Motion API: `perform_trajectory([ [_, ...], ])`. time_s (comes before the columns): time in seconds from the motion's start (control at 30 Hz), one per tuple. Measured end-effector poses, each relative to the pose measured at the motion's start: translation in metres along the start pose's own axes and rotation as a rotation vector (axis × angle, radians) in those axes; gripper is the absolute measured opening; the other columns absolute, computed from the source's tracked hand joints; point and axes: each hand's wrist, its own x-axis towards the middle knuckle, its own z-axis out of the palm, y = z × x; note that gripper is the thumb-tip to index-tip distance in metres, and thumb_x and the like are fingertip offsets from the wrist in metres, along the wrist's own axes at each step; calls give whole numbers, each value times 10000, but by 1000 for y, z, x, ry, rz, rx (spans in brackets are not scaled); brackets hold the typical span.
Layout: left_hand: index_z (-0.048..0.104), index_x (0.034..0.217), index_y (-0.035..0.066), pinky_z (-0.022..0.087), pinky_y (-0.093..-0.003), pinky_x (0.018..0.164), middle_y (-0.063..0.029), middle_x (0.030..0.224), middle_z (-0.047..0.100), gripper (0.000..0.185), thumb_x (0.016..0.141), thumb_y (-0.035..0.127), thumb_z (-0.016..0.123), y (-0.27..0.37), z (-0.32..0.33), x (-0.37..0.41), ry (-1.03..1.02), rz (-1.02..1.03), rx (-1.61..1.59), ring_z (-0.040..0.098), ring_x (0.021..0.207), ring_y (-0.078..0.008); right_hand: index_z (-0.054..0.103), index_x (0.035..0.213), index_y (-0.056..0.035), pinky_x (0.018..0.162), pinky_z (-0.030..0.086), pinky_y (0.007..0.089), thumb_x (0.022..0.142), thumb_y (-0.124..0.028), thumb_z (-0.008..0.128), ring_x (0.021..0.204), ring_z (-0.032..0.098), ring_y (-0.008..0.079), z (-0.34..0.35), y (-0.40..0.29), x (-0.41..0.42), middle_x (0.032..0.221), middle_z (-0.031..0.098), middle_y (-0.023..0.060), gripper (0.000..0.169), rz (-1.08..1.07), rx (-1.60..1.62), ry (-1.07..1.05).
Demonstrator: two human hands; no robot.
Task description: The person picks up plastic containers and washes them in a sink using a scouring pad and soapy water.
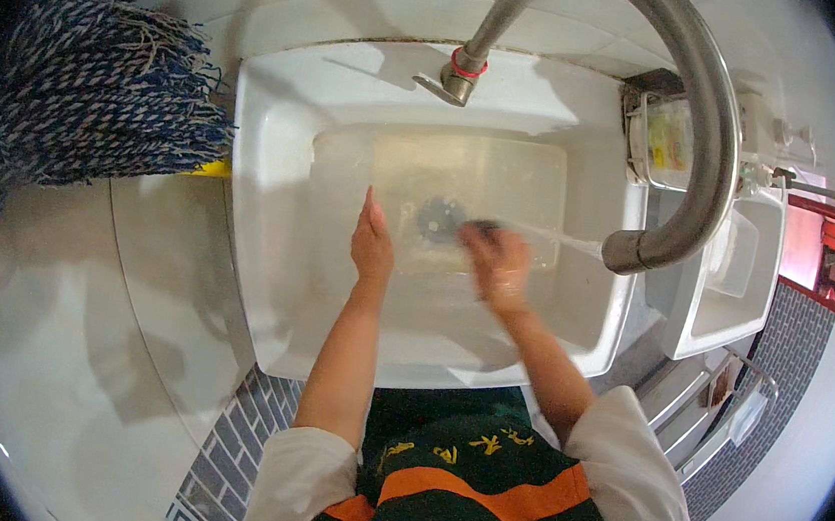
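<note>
Both of my hands are over a large white ceramic sink [422, 366]. On the left is my left hand [374, 241], held edge-on with its fingers straight and nothing seen in it. My right hand [496, 260] is blurred; a small dark thing [486, 226] shows at its fingers, too blurred to name or to tell how it is held. A metal gooseneck faucet [718, 116] arches over from the top, and a stream of water [555, 236] runs from its spout toward my right hand. Bubbles and a dark round spot, apparently the drain [440, 220], show between the hands.
A blue-and-white string mop head [102, 87] hangs left of the sink. At the sink's right back corner is a wire rack [636, 138] with a clear container [669, 141]. Further right stand a second white sink [731, 332] and metal rails [722, 425].
</note>
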Motion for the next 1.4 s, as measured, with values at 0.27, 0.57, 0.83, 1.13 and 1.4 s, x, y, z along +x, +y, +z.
perform_trajectory([
  [0.27,358,1280,126,320,-310,935,-79,1269,420,513,904,444,216,5,9,7,-73,-31,-197,425,1134,-236,588,1019,-214,679,375,405,698,-56,595,781,472,266,68,-59,104,826,502,84,358,-336,-668,332],
  [0.57,412,1247,101,299,-297,953,-74,1259,434,496,914,407,207,-17,7,2,31,26,-213,404,1155,-224,597,1006,-168,701,401,380,743,-103,587,810,502,264,-27,-29,58,886,554,72,271,-93,-943,485],
  [0.83,397,1238,21,271,-290,978,-97,1262,425,493,918,367,250,-59,25,16,-16,-80,-680,378,1178,-202,588,999,-189,645,364,406,675,-143,610,782,482,280,91,-75,42,819,495,97,328,-606,-581,3],
  [1.13,434,1191,1,344,-310,927,-138,1185,483,384,830,128,406,-118,28,46,29,207,104,453,1102,-241,583,1009,-160,775,372,394,703,-94,622,933,470,277,-89,-73,82,1029,530,90,315,-617,-773,236],
  [1.4,444,1193,6,331,-291,917,-113,1187,473,452,875,326,404,-64,27,52,-164,-336,-684,440,1089,-199,568,1054,-171,921,278,440,754,-45,543,1116,371,315,-125,-92,142,1206,439,95,326,-520,-613,320],
])
